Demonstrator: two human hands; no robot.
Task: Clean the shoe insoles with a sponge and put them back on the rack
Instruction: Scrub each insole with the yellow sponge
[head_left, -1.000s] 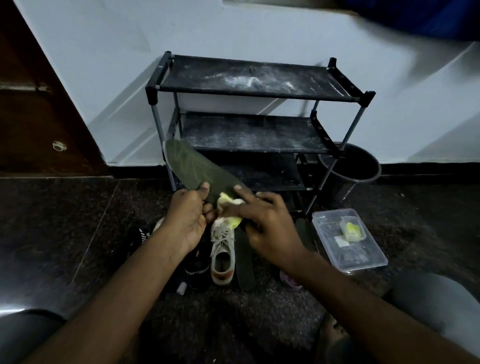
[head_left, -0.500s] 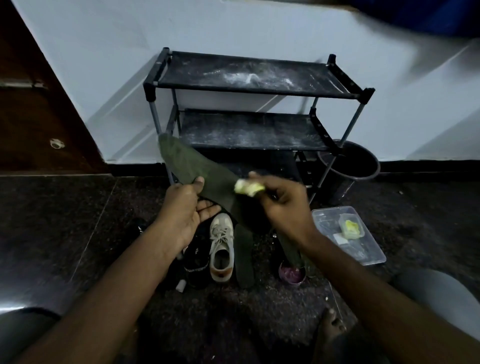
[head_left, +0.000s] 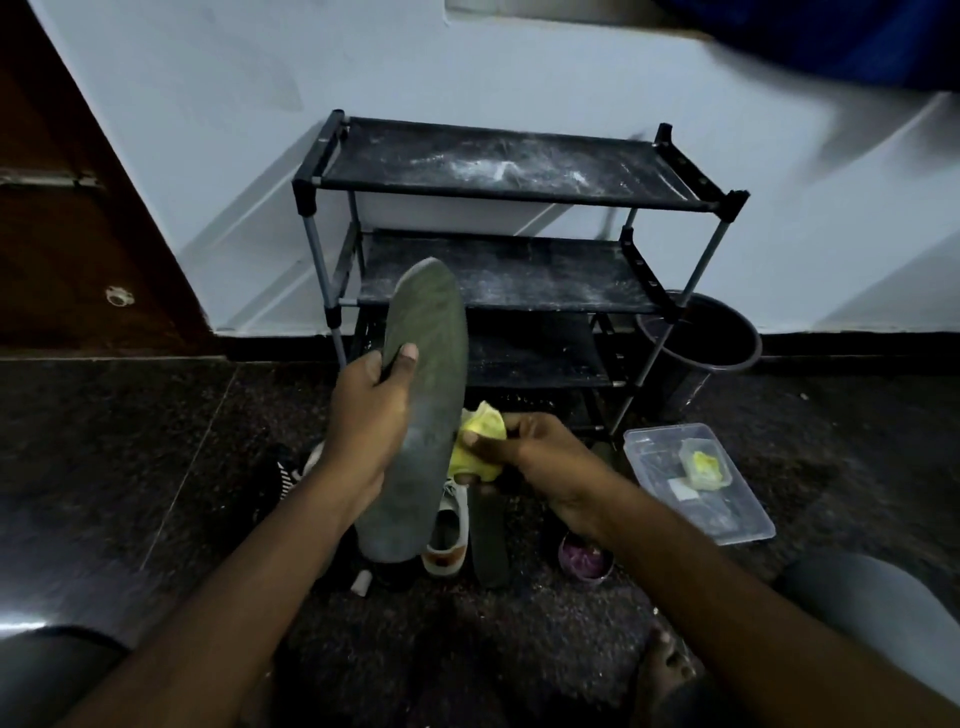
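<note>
My left hand (head_left: 369, 421) grips a long dark green insole (head_left: 423, 395), held nearly upright with its toe end up in front of the black three-shelf shoe rack (head_left: 498, 195). Its thumb lies across the insole's face. My right hand (head_left: 524, 457) pinches a yellow sponge (head_left: 475, 441) just to the right of the insole, against its edge. A second dark insole (head_left: 488, 540) lies flat on the floor below my hands. The rack's shelves are dusty and hold nothing that I can see.
A white sneaker (head_left: 447, 535) and dark shoes (head_left: 280, 467) lie on the dark floor under my hands, with a small purple-filled tub (head_left: 584, 558). A clear plastic container (head_left: 722, 514) holding another yellow sponge (head_left: 704, 465) sits right. A black bucket (head_left: 698, 343) stands beside the rack.
My left hand has turned the insole from slanting left to nearly upright. My right hand with the sponge has dropped from the insole's face to its right edge.
</note>
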